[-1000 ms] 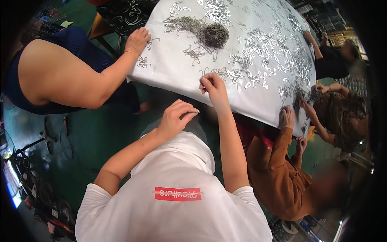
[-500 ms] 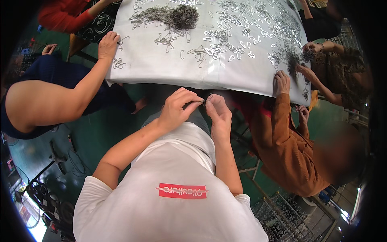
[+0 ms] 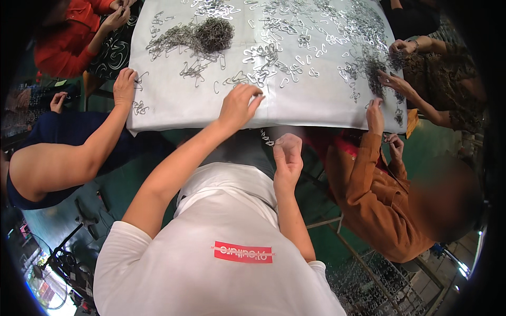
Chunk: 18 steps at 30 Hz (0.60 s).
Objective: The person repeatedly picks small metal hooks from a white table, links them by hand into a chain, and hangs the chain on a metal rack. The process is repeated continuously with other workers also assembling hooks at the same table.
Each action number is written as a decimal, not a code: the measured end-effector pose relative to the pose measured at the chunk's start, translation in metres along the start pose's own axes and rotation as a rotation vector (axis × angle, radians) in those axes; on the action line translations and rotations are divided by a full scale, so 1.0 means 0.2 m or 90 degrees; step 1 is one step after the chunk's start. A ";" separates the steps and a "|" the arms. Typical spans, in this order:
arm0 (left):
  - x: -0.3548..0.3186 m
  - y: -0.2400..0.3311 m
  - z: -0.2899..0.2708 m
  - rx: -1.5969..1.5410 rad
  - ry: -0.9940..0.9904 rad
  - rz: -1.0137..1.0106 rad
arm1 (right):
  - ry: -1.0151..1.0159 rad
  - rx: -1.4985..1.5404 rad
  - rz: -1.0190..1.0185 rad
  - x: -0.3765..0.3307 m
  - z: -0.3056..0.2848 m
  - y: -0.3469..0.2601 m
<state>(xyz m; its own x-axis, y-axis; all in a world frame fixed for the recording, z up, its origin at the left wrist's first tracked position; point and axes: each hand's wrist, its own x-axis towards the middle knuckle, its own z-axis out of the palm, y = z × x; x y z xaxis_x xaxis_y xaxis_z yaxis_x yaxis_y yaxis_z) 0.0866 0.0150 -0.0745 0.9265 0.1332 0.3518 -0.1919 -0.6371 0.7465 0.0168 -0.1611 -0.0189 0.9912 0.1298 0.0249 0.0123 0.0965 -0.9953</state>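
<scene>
My right hand [image 3: 288, 152] is in front of my waist, below the table's near edge. Its thumb and fingers pinch the end of a short chain of small metal hooks [image 3: 266, 138]. My left hand [image 3: 240, 109] is over the near part of the white-covered table [image 3: 179, 108]. Its fingers are curved, with thumb and forefinger slightly apart and nothing visible between them. Just beyond it lie loose bent-wire hooks [image 3: 236, 79], some shiny and some dark.
A dense dark heap of hooks [image 3: 215, 35] sits farther back. Co-workers' hands rest on the table's left edge [image 3: 125, 87] and right edge [image 3: 375, 116]. Another co-worker's hands [image 3: 392, 81] are among hooks at far right. A person in red [image 3: 66, 45] is at far left.
My hands were together at the hooks; my left hand has moved up and away over the table. My right hand keeps hold, slightly lower. The view has shifted a little.
</scene>
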 end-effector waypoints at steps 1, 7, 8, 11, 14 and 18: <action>0.07 -0.04 0.05 0.052 -0.022 -0.009 | -0.003 0.013 0.009 0.01 -0.01 0.00; 0.29 -0.18 0.32 0.339 -0.116 -0.078 | -0.011 0.033 0.014 0.05 -0.04 0.03; 0.30 -0.20 0.34 0.357 -0.131 -0.069 | -0.010 0.041 0.022 0.05 -0.05 0.03; 0.30 -0.22 0.34 0.390 -0.170 -0.045 | -0.012 0.008 0.022 0.05 -0.05 0.04; 0.30 -0.22 0.29 0.304 -0.150 -0.060 | 0.005 0.017 0.028 0.03 -0.03 0.06; 0.25 -0.16 0.17 -0.004 -0.044 -0.143 | 0.017 -0.035 0.014 0.01 -0.01 0.10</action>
<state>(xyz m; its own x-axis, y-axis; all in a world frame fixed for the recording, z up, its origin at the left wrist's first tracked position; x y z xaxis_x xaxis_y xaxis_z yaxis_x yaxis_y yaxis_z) 0.1511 0.0163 -0.1008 0.9661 0.2190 0.1367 0.0204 -0.5924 0.8054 0.0192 -0.1612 -0.0381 0.9945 0.1046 0.0011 -0.0031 0.0401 -0.9992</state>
